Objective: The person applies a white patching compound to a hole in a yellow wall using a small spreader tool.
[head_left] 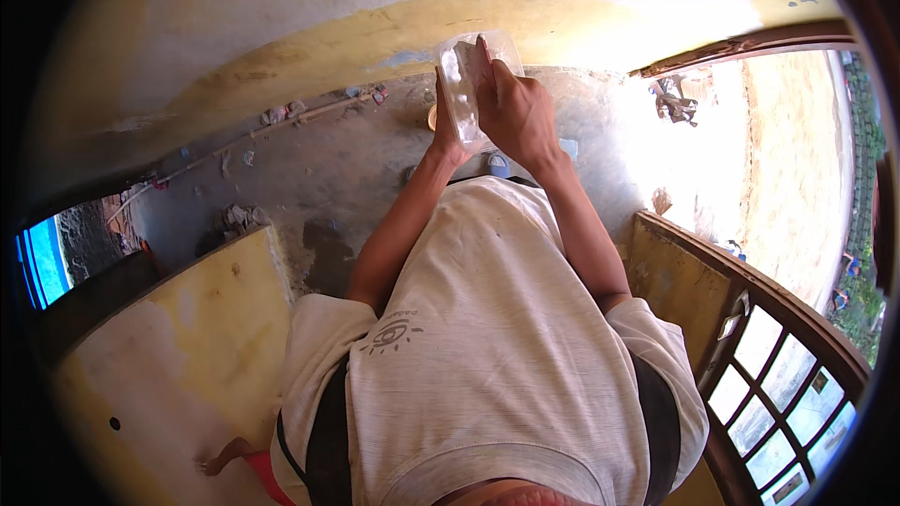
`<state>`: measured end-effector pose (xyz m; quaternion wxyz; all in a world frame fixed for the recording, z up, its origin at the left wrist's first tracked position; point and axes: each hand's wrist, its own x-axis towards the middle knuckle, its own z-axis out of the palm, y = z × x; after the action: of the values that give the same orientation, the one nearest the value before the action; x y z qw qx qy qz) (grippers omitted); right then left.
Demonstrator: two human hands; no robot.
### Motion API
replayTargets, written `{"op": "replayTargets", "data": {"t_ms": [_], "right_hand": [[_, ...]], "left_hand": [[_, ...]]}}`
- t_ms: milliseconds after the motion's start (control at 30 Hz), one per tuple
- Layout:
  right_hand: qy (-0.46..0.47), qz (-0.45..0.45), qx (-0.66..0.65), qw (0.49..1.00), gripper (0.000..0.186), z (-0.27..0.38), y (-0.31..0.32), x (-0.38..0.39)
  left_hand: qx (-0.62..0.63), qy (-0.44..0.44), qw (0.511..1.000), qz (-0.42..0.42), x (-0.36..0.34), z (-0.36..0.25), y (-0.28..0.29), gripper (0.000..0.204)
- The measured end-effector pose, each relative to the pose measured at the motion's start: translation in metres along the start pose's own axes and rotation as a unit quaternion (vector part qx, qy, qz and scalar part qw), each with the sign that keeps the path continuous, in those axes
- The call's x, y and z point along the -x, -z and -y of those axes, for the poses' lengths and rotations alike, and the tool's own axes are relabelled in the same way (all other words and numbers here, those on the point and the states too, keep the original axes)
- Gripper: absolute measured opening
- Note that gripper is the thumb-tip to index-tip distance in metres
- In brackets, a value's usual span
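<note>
Nearest to the camera is the person's pale grey shirt (487, 365), filling the lower middle of the view, with both bare forearms reaching away from it toward the far wall. To the near left stands a yellow, worn wall panel (187, 356), and to the near right a brown barred window frame (778, 384).

Farther out, over the grey concrete floor (328, 169), both hands meet on a clear plastic container (466, 84) held up in front of the person. The right hand (516, 112) lies over the container's right side, its fingers (487, 66) curled over the top edge and gripping it. The left hand (444, 131) is mostly hidden behind and beneath the container; it appears to support it from the left, but how far it closes I cannot tell. The container looks see-through, and what is in it cannot be made out.

Just below the hands, a small blue-grey object (498, 165) lies on the floor. Scraps of litter (281, 114) sit along the foot of the far wall (375, 9), which is yellow and patchy white.
</note>
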<state>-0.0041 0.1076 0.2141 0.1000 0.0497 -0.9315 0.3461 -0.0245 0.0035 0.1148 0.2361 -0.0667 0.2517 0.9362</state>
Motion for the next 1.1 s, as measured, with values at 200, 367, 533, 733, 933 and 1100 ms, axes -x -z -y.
{"op": "replayTargets", "data": {"t_ms": [200, 367, 533, 733, 933, 1100], "right_hand": [[0.037, 0.038, 0.011, 0.999, 0.014, -0.028, -0.003, 0.013], [0.023, 0.049, 0.031, 0.998, 0.016, -0.044, 0.011, 0.011], [0.102, 0.068, -0.005, 0.992, 0.015, -0.038, 0.023, 0.016], [0.075, 0.070, 0.008, 0.995, 0.014, -0.048, 0.024, 0.012], [0.081, 0.074, -0.048, 0.993, 0.011, -0.059, 0.033, 0.011], [0.044, 0.053, -0.026, 0.997, 0.018, -0.056, 0.038, 0.002]], "left_hand": [[0.026, -0.006, 1.000, 0.012, -0.006, 0.024, 0.013, 0.065], [0.020, -0.008, 0.999, -0.031, 0.004, 0.036, -0.017, 0.071], [0.029, -0.023, 0.999, 0.007, -0.001, 0.045, 0.008, 0.072], [0.017, -0.019, 0.999, -0.039, 0.002, 0.054, -0.010, 0.072], [0.071, -0.037, 0.996, 0.031, 0.006, 0.045, 0.001, 0.059], [0.019, -0.043, 0.998, 0.029, 0.007, 0.047, -0.012, 0.061]]}}
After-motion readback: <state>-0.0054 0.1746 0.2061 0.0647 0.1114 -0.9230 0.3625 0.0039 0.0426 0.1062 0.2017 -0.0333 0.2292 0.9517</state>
